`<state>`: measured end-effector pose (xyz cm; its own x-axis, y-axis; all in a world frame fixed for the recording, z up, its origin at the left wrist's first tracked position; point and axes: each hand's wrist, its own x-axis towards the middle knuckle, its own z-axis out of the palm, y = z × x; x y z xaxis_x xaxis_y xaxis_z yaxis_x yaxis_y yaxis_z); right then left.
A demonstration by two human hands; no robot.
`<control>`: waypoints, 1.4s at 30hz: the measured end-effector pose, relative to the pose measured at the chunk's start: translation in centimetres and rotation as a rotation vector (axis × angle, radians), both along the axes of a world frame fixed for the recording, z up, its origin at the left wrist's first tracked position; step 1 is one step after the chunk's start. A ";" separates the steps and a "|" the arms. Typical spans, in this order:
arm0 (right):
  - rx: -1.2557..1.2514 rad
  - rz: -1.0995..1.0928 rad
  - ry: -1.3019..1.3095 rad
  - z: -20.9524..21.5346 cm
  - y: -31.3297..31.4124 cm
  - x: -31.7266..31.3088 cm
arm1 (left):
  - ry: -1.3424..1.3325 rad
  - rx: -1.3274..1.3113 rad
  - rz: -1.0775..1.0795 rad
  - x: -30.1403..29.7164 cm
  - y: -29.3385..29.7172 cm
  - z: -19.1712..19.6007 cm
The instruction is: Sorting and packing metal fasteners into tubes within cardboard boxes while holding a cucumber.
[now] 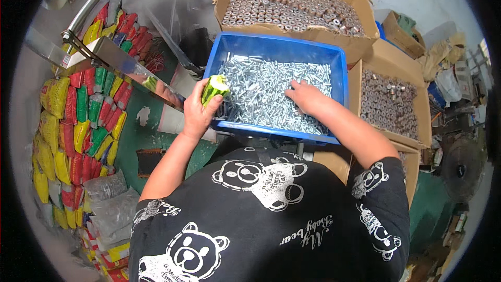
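Observation:
At the left rim of a blue plastic tub [276, 43], my left hand [197, 110] is closed round a piece of green striped melon [215, 89] whose pale flesh shows at the cut or bitten end. The tub holds a thick layer of small silvery metal pins [255, 89], perhaps screws; they are too small to tell. Over the right part of this layer, my right hand [307, 97] lies palm down, its fingertips touching the pins and slightly apart. I see nothing gripped in it, though its underside is hidden.
Behind the tub stands a cardboard box [323, 32] filled with rows of round metal parts; another such box [425, 109] is at the right. A metal arm [138, 75] slants toward the tub's left side. Stacked red, yellow and green bags [83, 120] line the left. A fan [460, 169] stands far right.

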<state>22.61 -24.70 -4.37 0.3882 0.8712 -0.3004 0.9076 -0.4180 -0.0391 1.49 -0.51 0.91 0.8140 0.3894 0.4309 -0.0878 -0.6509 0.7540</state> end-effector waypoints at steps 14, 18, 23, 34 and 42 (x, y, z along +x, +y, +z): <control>0.289 -0.018 0.169 -2.0 0.7 5.4 | 0.023 -0.097 0.044 -0.7 0.2 -0.8; 0.359 0.005 0.177 0.4 1.0 5.1 | -0.061 -0.056 0.034 -0.6 0.3 -0.7; 0.861 -0.712 1.314 1.8 1.3 5.7 | -0.074 -0.177 -0.042 -0.7 0.7 -0.4; 0.077 -0.059 0.108 -2.5 9.7 -1.5 | -0.075 -0.364 -0.160 -0.9 1.8 -0.5; 0.160 -0.045 0.193 3.0 6.5 2.3 | -0.087 -0.387 -0.263 -1.0 2.5 -0.4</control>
